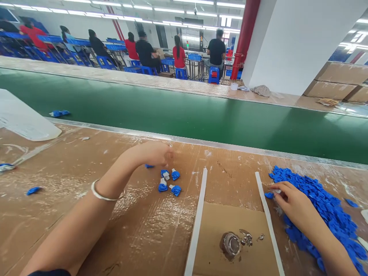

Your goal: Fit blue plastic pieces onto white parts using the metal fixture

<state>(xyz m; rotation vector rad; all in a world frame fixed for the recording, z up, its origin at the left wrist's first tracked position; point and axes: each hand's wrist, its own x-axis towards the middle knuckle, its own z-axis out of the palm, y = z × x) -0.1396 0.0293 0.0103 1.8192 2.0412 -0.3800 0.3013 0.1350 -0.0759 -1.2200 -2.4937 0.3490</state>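
Observation:
My left hand (160,154) is over the cardboard-covered table near the belt, its fingers curled together; whatever they may hold is hidden. Just below it lie several small blue pieces with white tabs (176,190). Over on the right, my right hand (290,199) pinches a small blue piece with a white tab (269,195) between thumb and index finger. It is at the left edge of a big heap of small blue pieces (319,203). Between my hands, a small clear cup (230,245) stands on a cardboard sheet (235,216), beside wet-looking spills.
A green conveyor belt (172,111) runs across beyond the table. White strips (198,222) flank the cardboard sheet. A white plastic sheet (25,119) leans at far left, near more blue pieces on the belt (59,113). Several people sit on blue stools in the background.

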